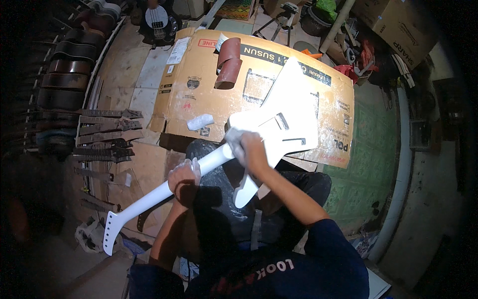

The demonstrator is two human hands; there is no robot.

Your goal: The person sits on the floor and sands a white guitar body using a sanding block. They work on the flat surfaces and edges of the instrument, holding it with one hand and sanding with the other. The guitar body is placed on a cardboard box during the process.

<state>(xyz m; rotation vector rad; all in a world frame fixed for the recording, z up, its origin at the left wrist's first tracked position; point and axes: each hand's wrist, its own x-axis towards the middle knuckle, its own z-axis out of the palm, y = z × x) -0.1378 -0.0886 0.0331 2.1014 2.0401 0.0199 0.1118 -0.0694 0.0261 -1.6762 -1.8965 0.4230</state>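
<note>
White guitar [213, 160] runs diagonally across the frame, headstock [111, 231] at lower left, body [300, 115] right of centre over the cardboard [174, 118]. Left hand [183, 179], left of centre, grasps the neck [154, 196], nearer the headstock. Right hand [250, 151], at centre, lies over the neck's body end; I cannot tell whether it grips.

Room to pass lies over the flat brown cardboard sheet [174, 102], between the curled reddish-brown sandpaper strip [229, 67] and small white wad [200, 122]. The white angular guitar [294, 104] blocks rightward; dark slender guitar necks [107, 137] crowd the left.
</note>
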